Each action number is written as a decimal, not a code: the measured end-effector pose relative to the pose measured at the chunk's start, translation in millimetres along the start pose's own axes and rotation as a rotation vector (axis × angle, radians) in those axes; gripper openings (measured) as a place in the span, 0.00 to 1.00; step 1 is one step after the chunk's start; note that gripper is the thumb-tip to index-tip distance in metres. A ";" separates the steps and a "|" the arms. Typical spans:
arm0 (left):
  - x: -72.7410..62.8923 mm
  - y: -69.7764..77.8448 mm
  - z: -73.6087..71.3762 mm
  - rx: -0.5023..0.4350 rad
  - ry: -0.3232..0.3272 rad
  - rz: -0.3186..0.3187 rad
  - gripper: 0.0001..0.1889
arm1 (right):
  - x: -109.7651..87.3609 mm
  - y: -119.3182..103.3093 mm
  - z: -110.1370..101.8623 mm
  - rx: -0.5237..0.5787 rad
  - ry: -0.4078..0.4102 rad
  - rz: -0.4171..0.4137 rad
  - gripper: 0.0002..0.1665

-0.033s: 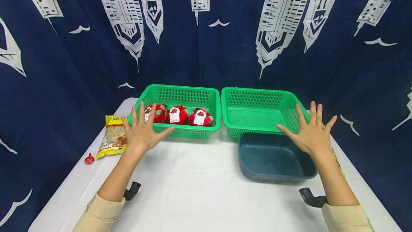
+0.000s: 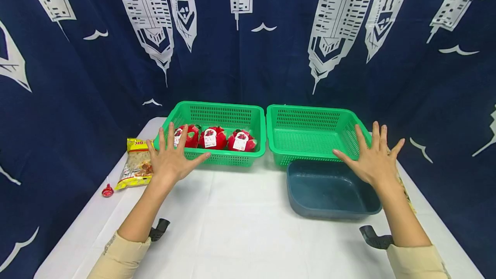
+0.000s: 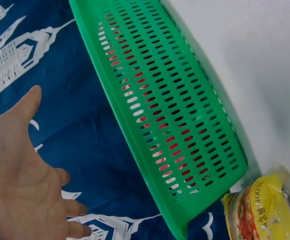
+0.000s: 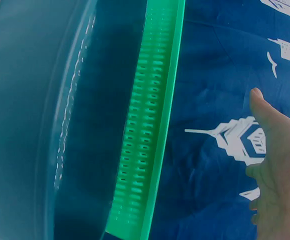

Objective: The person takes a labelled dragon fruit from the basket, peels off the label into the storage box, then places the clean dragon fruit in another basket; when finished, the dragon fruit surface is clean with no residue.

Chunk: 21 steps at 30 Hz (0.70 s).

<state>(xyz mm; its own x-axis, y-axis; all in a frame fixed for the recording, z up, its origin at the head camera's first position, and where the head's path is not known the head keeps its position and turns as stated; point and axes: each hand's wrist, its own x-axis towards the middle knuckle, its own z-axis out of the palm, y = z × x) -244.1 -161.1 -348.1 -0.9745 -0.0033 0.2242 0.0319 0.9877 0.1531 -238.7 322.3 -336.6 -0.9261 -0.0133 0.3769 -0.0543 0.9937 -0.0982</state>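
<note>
Two green baskets [image 2: 306, 141] appear together only head-on

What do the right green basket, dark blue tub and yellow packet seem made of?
Right green basket: likely moulded plastic, lightly glossy, judging by its even slots. Dark blue tub: probably plastic, smooth with soft sheen; coated metal is possible. Yellow packet: apparently glossy plastic film, given its creases and see-through middle.
</note>
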 end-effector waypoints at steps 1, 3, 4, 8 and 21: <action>-0.1 0.0 0.3 -0.001 -0.002 0.000 0.55 | -0.1 -0.8 0.6 0.002 -0.003 0.000 0.56; -0.4 -0.1 0.4 0.000 -0.008 -0.001 0.55 | -0.2 -2.7 1.3 0.011 -0.010 -0.001 0.56; -0.5 0.0 0.2 -0.001 -0.008 -0.001 0.54 | 0.1 -4.4 2.1 0.020 -0.015 -0.004 0.56; -0.3 0.3 -2.5 -0.017 0.004 0.001 0.53 | 2.8 -15.0 3.1 0.062 -0.022 -0.022 0.54; -4.2 4.0 4.6 -0.382 0.334 -0.001 0.43 | 45.9 -136.8 19.3 0.437 0.214 -0.093 0.41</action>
<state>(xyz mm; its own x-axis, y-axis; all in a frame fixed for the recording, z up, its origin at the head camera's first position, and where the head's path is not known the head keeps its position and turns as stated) -240.9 -156.4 -352.8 -0.8525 -0.1161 0.5097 0.1703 0.8602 0.4806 -280.9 183.7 -323.6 -0.8152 -0.0313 0.5783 -0.3268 0.8493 -0.4146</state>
